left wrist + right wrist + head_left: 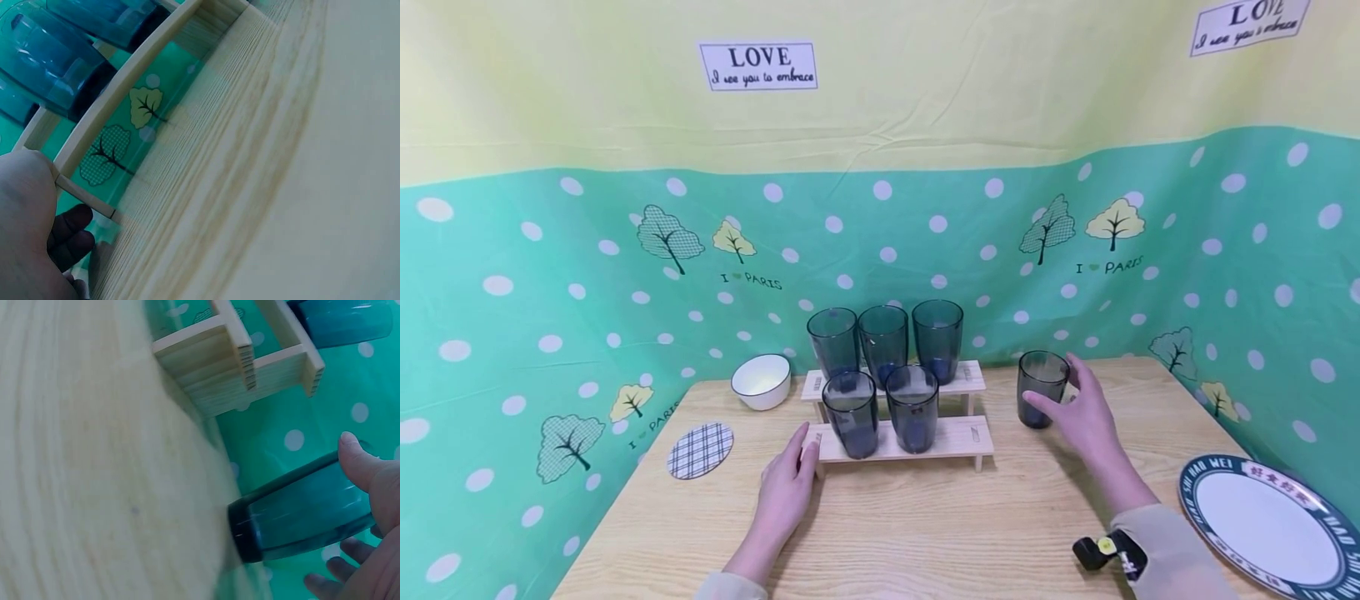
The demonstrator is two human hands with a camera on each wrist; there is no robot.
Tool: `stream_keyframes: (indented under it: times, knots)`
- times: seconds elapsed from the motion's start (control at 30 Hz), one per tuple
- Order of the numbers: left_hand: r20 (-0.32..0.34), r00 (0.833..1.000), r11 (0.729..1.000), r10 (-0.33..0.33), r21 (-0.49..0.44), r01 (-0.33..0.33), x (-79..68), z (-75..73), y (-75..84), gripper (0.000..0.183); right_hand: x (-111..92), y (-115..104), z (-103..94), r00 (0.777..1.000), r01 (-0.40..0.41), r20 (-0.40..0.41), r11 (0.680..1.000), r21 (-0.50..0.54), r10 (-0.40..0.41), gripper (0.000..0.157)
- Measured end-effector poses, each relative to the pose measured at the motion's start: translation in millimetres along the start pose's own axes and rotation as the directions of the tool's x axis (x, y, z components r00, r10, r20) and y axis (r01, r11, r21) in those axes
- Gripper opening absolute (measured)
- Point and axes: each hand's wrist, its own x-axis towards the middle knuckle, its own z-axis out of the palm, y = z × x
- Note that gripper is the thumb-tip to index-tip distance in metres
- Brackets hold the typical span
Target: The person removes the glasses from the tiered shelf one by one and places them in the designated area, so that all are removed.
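Observation:
My left hand (787, 483) is at the left end of the front wooden stand (880, 450), fingertips right at its corner. In the left wrist view, its fingers (72, 240) lie beside the stand's end leg. Two dark tinted glasses, a left one (852, 421) and a right one (913, 412), stand upright on it. At the right, another glass (1037, 417) stands upright on the table. My right hand (1086, 412) is spread around that glass, thumb (359, 462) over one side near the rim and fingers (340, 569) on the other side.
Behind, a taller wooden stand (970, 379) carries three more dark glasses (937, 337). A white bowl (762, 383) and a checked round coaster (700, 451) lie left. A patterned-rim plate (1262, 525) is at the right edge. A polka-dot cloth (880, 233) hangs behind the table.

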Motion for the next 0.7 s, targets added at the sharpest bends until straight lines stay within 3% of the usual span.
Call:
stream_keyframes:
  times: [0.3,0.7]
  knots:
    - [0.010,1.000,1.000,-0.011,0.003,0.011,-0.2,-0.2,0.7,0.056,-6.5,-26.6,-10.3,0.996,0.073,-0.050,0.997,-0.030,-0.075,0.117]
    - [-0.011,1.000,0.999,0.025,0.020,-0.025,0.2,0.9,-0.6,0.055,-33.7,-76.4,-17.3,0.987,0.141,-0.072,0.990,-0.015,-0.142,0.116]
